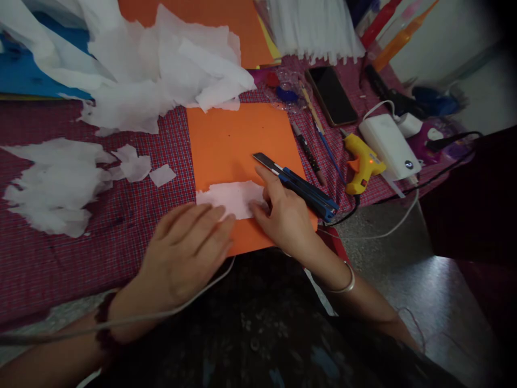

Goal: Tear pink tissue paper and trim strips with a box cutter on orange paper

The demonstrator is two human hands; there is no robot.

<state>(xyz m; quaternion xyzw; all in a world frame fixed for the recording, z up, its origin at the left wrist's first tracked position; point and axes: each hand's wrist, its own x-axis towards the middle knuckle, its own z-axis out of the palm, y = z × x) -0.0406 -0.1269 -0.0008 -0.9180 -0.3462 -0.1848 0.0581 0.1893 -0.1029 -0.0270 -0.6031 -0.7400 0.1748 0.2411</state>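
Observation:
My left hand (183, 256) lies flat, fingers together and stretched out, on the near edge of an orange sheet (238, 140), its fingertips touching a small strip of white tissue paper (232, 198). My right hand (283, 213) is closed on a blue utility knife (301, 186) whose blade points up-left across the orange sheet, with the index finger along it. The right thumb presses the tissue strip's right end.
Piles of torn white tissue (161, 64) lie at the back and left on the red checked cloth (81, 248). To the right are pens (309, 153), a phone (332, 96), a yellow glue gun (361, 164), a white power bank (390, 145) and cables.

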